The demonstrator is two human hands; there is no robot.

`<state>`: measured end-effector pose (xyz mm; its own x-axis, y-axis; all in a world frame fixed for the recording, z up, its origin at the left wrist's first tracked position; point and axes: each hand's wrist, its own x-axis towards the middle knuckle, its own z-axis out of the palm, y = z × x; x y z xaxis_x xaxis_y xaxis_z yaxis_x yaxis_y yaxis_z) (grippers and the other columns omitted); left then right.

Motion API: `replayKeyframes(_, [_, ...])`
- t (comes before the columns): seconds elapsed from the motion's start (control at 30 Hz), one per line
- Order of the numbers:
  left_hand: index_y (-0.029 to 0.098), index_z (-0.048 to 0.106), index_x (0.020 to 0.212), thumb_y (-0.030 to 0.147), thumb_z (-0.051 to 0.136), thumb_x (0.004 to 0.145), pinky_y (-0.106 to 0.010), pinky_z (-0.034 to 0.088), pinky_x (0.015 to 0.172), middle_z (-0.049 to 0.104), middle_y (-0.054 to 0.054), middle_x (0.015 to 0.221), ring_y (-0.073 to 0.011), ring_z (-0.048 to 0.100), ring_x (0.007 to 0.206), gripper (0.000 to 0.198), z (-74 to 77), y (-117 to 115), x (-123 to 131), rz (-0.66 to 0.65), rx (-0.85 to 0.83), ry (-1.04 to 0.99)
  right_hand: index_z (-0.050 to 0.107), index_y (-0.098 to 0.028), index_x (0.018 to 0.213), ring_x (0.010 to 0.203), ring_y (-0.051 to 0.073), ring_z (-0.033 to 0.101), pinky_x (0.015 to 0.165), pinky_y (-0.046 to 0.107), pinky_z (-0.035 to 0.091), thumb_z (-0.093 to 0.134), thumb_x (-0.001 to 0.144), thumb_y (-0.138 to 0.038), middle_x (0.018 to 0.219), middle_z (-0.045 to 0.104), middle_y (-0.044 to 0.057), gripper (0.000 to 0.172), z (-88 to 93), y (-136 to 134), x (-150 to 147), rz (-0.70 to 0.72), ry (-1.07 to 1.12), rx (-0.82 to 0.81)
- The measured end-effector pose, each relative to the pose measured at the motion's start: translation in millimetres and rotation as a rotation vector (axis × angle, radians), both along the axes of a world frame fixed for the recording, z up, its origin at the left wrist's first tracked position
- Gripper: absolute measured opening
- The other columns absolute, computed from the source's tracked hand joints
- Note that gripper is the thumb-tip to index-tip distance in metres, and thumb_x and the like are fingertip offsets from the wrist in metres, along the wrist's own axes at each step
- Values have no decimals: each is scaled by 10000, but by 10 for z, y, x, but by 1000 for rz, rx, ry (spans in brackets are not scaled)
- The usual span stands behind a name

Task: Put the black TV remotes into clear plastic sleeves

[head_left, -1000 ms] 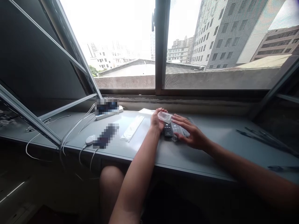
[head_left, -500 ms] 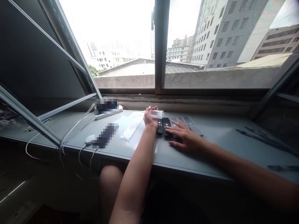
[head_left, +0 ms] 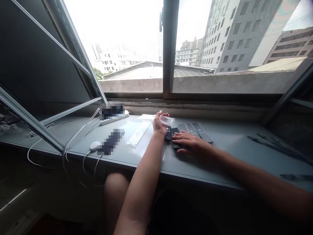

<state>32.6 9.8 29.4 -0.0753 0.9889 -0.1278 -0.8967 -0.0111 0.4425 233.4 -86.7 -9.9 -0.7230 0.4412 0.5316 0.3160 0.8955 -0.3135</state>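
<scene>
The left hand (head_left: pixel 159 124) pinches a clear bag (head_left: pixel 168 120); at its 4 o'clock the right hand (head_left: pixel 190 143) lies flat, fingers loose, on a black remote (head_left: pixel 174 133). A grey desk (head_left: pixel 220 156) stands under the window (head_left: pixel 220 49).

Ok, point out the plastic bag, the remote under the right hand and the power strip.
plastic bag (head_left: pixel 168 120): head view, middle of the clear film.
remote (head_left: pixel 174 131): head view, button face at its far end.
power strip (head_left: pixel 109 121): head view, white front edge.

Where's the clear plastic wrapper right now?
The clear plastic wrapper is at the middle of the desk in the head view, held in the left hand just above two black remotes, the right hand resting on one.
</scene>
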Motion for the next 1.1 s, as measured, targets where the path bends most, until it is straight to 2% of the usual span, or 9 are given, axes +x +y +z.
replayKeyframes(0.13, [163,662,884,243,797,888,-282,564,796,718,-48,841,-160,725,757,156,-17,3,1,-32,-5,6,692,-383,1539,1423,346,643,1204,605,531,667,1113,-372,1465,747,84,428,116,-58,-12,-55,156,-41])
replayKeyframes(0.27, [173,664,912,243,838,857,-282,567,796,717,-39,836,-163,731,763,195,-33,12,-9,-37,-2,-2,814,-375,1384,1053,282,702,960,472,623,707,1074,-507,1151,720,101,353,220,-112,1,-189,245,-46])
replayKeyframes(0.33, [175,666,921,245,848,847,-278,568,801,713,-32,827,-160,731,765,209,-37,16,-11,-38,12,12,843,-363,1338,887,236,662,829,407,614,716,1056,-560,1024,656,78,367,245,-116,15,-231,273,-80])
replayKeyframes(0.4, [175,666,922,248,850,843,-279,568,805,706,-25,814,-158,729,762,214,-39,18,-11,-42,23,31,859,-345,1311,816,215,633,777,384,592,721,1044,-589,957,639,61,386,251,-114,30,-268,296,-130])
replayKeyframes(0.47, [175,663,916,248,848,843,-280,567,813,697,-18,800,-157,726,758,212,-40,18,-10,-44,23,45,858,-313,1311,747,201,626,723,365,578,717,1042,-602,865,654,43,420,241,-115,37,-289,326,-247])
replayKeyframes(0.57, [174,658,906,238,843,848,-279,565,823,686,-10,789,-153,721,753,204,-38,18,-7,-46,18,49,804,-269,1392,651,184,655,630,334,579,686,1052,-625,779,721,24,507,214,-134,20,-249,379,-541])
replayKeyframes(0.7, [170,650,885,218,803,888,-277,562,814,676,-14,792,-149,711,741,161,-34,14,-11,-45,17,23,786,-248,1376,792,236,789,630,335,639,732,1012,-656,979,842,88,549,221,-158,-31,-233,559,-725])
replayKeyframes(0.87, [179,650,876,192,779,902,-289,570,822,661,-5,779,-151,708,745,133,-29,5,-19,-45,22,8,851,-235,1220,877,282,829,604,324,649,747,990,-690,936,853,106,520,285,-127,-15,-337,727,-759])
replayKeyframes(1.1, [185,643,864,199,783,889,-280,565,817,647,5,757,-147,703,733,142,2,-23,-14,-44,17,25,859,-248,1217,916,270,821,615,307,650,785,979,-648,964,845,91,471,299,-98,21,-379,773,-786])
